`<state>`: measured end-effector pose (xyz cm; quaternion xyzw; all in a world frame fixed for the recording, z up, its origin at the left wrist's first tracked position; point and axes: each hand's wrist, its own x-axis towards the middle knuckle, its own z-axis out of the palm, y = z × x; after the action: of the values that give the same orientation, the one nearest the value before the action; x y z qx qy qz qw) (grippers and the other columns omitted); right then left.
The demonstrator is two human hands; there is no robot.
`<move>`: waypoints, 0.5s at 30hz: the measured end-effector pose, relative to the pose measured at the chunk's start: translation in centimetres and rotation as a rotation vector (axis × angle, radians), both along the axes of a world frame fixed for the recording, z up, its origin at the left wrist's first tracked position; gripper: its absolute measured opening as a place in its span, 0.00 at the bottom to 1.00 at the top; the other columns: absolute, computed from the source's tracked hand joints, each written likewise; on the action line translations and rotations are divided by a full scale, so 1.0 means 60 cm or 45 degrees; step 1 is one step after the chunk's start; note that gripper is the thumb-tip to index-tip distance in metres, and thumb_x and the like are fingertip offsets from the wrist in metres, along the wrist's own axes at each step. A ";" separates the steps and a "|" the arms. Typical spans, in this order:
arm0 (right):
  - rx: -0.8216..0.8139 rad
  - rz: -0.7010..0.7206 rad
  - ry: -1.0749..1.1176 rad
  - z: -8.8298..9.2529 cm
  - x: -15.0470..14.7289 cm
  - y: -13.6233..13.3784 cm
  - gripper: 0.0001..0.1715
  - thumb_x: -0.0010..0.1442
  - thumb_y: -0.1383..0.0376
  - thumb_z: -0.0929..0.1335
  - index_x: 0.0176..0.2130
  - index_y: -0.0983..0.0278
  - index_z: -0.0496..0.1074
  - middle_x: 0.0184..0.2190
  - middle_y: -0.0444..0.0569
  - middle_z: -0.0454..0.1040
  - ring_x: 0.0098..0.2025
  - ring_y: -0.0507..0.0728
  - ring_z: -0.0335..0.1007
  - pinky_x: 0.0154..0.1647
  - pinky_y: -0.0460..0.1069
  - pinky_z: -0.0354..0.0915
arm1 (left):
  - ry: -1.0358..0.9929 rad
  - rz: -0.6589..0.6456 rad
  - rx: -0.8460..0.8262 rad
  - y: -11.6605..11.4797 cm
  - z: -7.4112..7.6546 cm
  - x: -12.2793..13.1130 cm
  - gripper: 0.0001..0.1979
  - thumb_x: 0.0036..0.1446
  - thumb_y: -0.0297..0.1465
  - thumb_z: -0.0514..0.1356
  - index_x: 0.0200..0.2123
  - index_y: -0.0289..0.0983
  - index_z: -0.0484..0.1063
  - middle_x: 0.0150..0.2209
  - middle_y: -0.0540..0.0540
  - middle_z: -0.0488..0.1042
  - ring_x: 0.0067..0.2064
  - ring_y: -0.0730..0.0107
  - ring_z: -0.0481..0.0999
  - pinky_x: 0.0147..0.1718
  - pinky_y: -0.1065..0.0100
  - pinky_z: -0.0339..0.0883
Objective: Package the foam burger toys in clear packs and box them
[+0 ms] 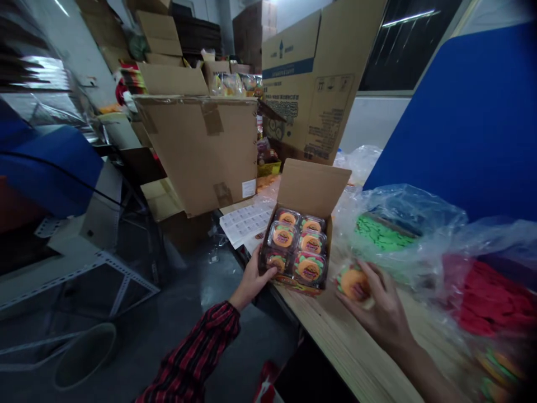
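Observation:
My left hand (253, 278) grips the near left corner of an open cardboard display box (314, 187), its thumb over the front edge. Inside the box sit several clear plastic packs (310, 267) in two columns, each showing an orange burger-shaped toy with a printed top. The box's lid stands up at the back. To the right of the box, my right hand (384, 305) is closed around a toy burger (353, 282), orange with green and red edges and slightly blurred. The burger is apart from the box, above the wooden table.
On the wooden table (331, 336), clear plastic bags hold green pieces (384, 232) and red pieces (499, 296). More burger pieces (501, 366) lie at the lower right. Printed sticker sheets (244, 223) lie left of the box. Large cartons (201, 151) stand behind; a bin (86, 355) is on the floor.

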<state>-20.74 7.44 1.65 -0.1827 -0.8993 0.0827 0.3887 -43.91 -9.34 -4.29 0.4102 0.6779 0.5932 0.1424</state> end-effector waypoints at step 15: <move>0.249 0.506 -0.470 0.041 -0.212 -0.082 0.39 0.54 0.54 0.68 0.59 0.68 0.57 0.60 0.65 0.56 0.62 0.68 0.48 0.60 0.65 0.43 | -0.271 -0.166 0.122 -0.013 -0.005 -0.001 0.47 0.45 0.43 0.65 0.63 0.36 0.45 0.64 0.37 0.50 0.63 0.53 0.53 0.60 0.53 0.49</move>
<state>-33.48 2.54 4.08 0.0234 -0.9767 0.0356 0.2104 -43.99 -10.10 -4.56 0.3945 0.6016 0.6547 0.2320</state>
